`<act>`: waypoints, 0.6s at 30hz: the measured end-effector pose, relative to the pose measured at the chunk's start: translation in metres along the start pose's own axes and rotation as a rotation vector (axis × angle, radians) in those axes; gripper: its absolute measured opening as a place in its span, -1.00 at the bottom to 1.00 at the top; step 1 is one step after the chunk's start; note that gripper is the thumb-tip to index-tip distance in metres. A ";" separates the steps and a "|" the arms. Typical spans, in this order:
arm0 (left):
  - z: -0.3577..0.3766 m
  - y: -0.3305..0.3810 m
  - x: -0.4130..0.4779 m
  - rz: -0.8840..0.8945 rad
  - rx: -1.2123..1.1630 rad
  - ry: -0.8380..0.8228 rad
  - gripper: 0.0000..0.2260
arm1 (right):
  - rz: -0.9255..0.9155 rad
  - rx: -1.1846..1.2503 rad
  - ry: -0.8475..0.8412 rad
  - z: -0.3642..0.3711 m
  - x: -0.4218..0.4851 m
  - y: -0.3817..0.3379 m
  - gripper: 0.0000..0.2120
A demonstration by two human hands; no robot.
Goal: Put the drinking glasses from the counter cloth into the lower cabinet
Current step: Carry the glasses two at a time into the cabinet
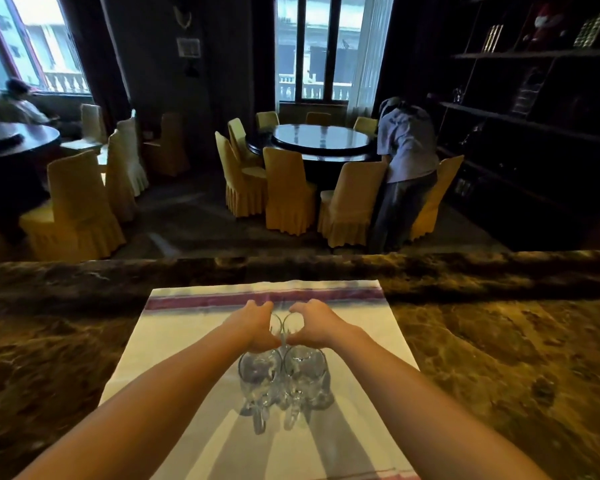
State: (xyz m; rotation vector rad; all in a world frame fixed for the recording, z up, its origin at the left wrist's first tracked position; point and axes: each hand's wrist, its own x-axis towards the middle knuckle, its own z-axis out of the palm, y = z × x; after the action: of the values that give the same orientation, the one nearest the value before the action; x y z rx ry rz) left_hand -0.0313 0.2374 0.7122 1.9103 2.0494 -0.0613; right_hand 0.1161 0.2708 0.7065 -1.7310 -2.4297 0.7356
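Centre frame: left hand [253, 327] and right hand [317, 325] each curl around rear drinking glasses [281, 372] on the cloth [357, 327]; lift straight, avoiding clinks.

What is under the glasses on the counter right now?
The glasses stand on a white cloth with a purple stripe, spread over the marble counter. Both hands cover the far pair's bases.

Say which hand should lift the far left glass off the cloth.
Left. The left hand is already curled around the far left glass on the cloth; the right hand is curled around the glass beside it.
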 end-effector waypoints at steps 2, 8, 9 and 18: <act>0.002 0.001 0.002 -0.005 -0.009 -0.004 -0.21 | 0.008 0.032 -0.015 0.001 0.003 0.000 -0.30; 0.008 0.004 0.005 -0.039 -0.056 0.020 -0.20 | 0.059 0.032 -0.001 0.010 0.007 -0.005 -0.22; 0.007 0.004 0.005 -0.038 -0.074 0.027 -0.22 | 0.061 0.026 0.006 0.010 0.006 -0.006 -0.24; -0.027 -0.015 -0.019 0.033 -0.135 0.144 -0.34 | 0.066 -0.061 0.103 -0.018 -0.019 -0.030 -0.37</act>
State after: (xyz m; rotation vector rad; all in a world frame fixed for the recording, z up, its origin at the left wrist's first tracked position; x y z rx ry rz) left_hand -0.0506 0.2242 0.7398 1.9136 2.0547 0.2222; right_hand 0.1022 0.2522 0.7389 -1.8309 -2.3616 0.5684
